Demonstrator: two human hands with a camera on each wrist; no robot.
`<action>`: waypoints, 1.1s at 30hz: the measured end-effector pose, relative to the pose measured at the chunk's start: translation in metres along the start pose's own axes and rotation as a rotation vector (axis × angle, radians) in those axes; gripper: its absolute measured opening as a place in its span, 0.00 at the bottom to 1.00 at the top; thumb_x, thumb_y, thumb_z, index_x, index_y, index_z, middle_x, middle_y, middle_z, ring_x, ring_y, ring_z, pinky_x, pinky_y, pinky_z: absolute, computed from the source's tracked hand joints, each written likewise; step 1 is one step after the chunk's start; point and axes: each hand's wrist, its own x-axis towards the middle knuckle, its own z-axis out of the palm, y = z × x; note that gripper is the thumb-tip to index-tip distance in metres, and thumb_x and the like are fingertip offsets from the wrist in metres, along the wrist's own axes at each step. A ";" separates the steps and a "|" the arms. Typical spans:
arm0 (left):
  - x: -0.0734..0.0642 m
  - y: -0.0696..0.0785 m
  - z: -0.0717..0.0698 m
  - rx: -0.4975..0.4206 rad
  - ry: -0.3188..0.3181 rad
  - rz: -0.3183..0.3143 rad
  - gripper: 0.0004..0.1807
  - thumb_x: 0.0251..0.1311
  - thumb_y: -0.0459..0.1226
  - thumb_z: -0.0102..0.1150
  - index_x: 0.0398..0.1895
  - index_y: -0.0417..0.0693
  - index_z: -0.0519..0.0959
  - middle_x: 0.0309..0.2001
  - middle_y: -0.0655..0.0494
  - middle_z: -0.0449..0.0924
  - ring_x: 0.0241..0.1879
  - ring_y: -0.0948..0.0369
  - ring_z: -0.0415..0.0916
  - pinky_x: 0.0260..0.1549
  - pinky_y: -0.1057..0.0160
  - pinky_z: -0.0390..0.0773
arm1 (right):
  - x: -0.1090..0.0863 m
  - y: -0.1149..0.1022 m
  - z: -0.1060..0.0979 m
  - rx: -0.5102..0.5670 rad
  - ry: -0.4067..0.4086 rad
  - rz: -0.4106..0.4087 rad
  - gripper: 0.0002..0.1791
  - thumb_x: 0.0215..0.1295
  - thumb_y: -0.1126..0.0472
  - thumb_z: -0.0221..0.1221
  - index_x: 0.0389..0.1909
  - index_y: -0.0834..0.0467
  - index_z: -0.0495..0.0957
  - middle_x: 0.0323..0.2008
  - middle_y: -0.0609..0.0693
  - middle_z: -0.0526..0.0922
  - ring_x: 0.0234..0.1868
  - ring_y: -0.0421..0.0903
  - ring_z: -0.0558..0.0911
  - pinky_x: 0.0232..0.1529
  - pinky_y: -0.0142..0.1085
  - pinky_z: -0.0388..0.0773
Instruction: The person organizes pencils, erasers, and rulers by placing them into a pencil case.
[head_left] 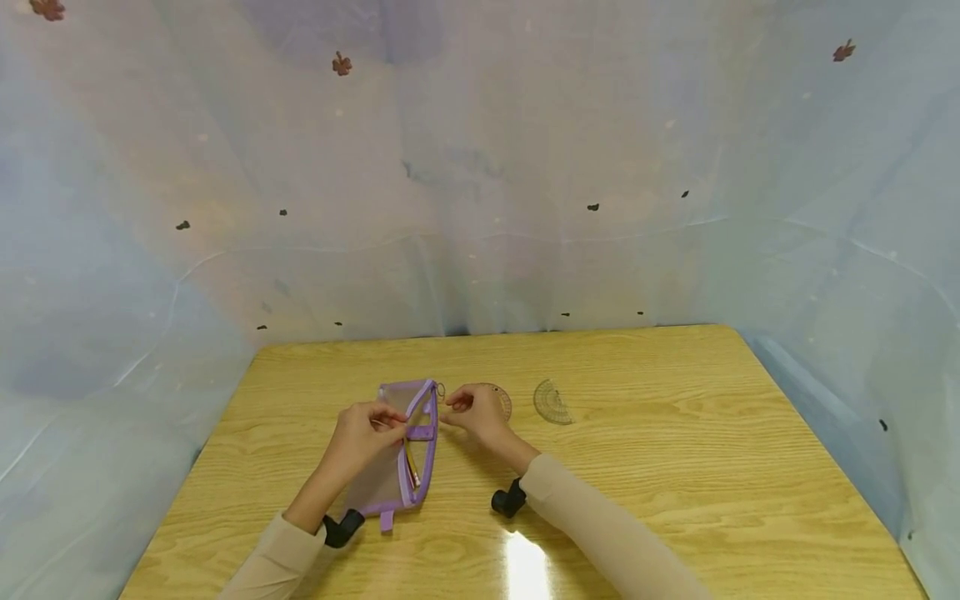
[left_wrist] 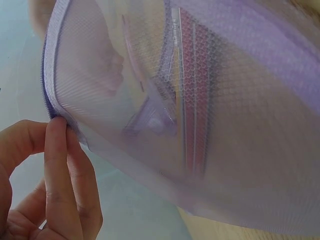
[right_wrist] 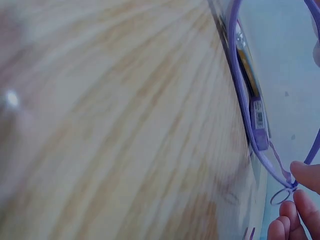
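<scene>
A purple-edged mesh pencil case [head_left: 382, 475] lies on the left part of the table, its zipper side gaping. My left hand [head_left: 363, 433] pinches the near lip of the opening; in the left wrist view the fingertips [left_wrist: 57, 130] grip the zipper edge. At the far corner, my right hand [head_left: 480, 412] pinches the zipper end beside a small ring [right_wrist: 280, 196]. Inside the case are a yellow pencil [head_left: 412, 462] and a purple item with a barcode label [right_wrist: 259, 117]. Reddish strips [left_wrist: 192, 95] show through the mesh; their kind is unclear.
A clear half-round protractor [head_left: 552, 402] lies right of my right hand. Another clear, rounded protractor [head_left: 502, 402] is partly hidden behind that hand. The wooden table [head_left: 675, 467] ends at a pale patterned curtain [head_left: 480, 167] behind and at the sides.
</scene>
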 end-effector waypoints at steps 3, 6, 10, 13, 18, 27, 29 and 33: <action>0.000 0.000 -0.001 0.003 0.002 -0.001 0.03 0.58 0.29 0.68 0.35 0.38 0.86 0.29 0.55 0.84 0.28 0.60 0.81 0.26 0.66 0.80 | 0.000 0.002 -0.003 -0.006 0.015 0.011 0.12 0.53 0.70 0.73 0.37 0.69 0.83 0.32 0.58 0.83 0.30 0.40 0.78 0.33 0.31 0.78; 0.000 0.000 -0.001 0.005 0.003 -0.001 0.03 0.58 0.29 0.68 0.35 0.38 0.86 0.29 0.55 0.83 0.28 0.61 0.81 0.26 0.66 0.80 | 0.000 0.003 -0.007 -0.039 0.042 0.017 0.12 0.53 0.69 0.74 0.36 0.68 0.84 0.30 0.55 0.83 0.29 0.40 0.78 0.33 0.32 0.78; 0.000 0.001 0.000 0.010 0.000 -0.004 0.05 0.57 0.29 0.69 0.36 0.37 0.86 0.29 0.55 0.83 0.28 0.61 0.80 0.26 0.67 0.80 | -0.001 0.005 -0.012 -0.043 0.069 0.002 0.12 0.52 0.69 0.74 0.36 0.69 0.84 0.29 0.54 0.83 0.29 0.41 0.78 0.33 0.32 0.78; 0.000 0.001 0.000 0.015 -0.003 -0.010 0.05 0.57 0.29 0.69 0.36 0.36 0.86 0.28 0.55 0.83 0.27 0.61 0.80 0.25 0.67 0.79 | -0.001 0.008 -0.016 -0.024 0.074 -0.011 0.12 0.51 0.70 0.74 0.36 0.69 0.84 0.30 0.57 0.83 0.30 0.41 0.78 0.33 0.32 0.78; 0.000 0.002 0.000 0.010 -0.002 -0.014 0.05 0.57 0.28 0.68 0.36 0.36 0.86 0.28 0.55 0.83 0.27 0.61 0.80 0.24 0.67 0.79 | -0.002 0.014 -0.022 -0.002 0.078 0.002 0.12 0.53 0.70 0.73 0.38 0.68 0.85 0.34 0.59 0.84 0.31 0.43 0.80 0.34 0.32 0.78; 0.000 0.000 -0.001 0.009 0.003 -0.003 0.04 0.57 0.29 0.69 0.35 0.37 0.86 0.27 0.56 0.83 0.26 0.61 0.79 0.24 0.67 0.79 | -0.005 0.018 -0.033 -0.025 0.140 0.014 0.15 0.52 0.70 0.74 0.41 0.68 0.84 0.34 0.60 0.83 0.33 0.51 0.82 0.35 0.39 0.81; 0.000 0.000 -0.001 0.014 0.007 0.002 0.04 0.57 0.29 0.69 0.35 0.37 0.86 0.27 0.56 0.83 0.26 0.61 0.79 0.24 0.67 0.79 | -0.005 0.019 -0.034 -0.041 0.155 0.021 0.16 0.52 0.68 0.74 0.42 0.68 0.84 0.36 0.60 0.83 0.35 0.52 0.82 0.37 0.41 0.81; 0.000 0.000 -0.001 0.011 0.007 0.005 0.04 0.57 0.29 0.69 0.35 0.37 0.86 0.27 0.56 0.83 0.26 0.61 0.79 0.24 0.67 0.79 | -0.005 0.022 -0.036 -0.079 0.185 0.035 0.19 0.51 0.66 0.76 0.43 0.69 0.84 0.40 0.61 0.82 0.38 0.54 0.81 0.40 0.44 0.81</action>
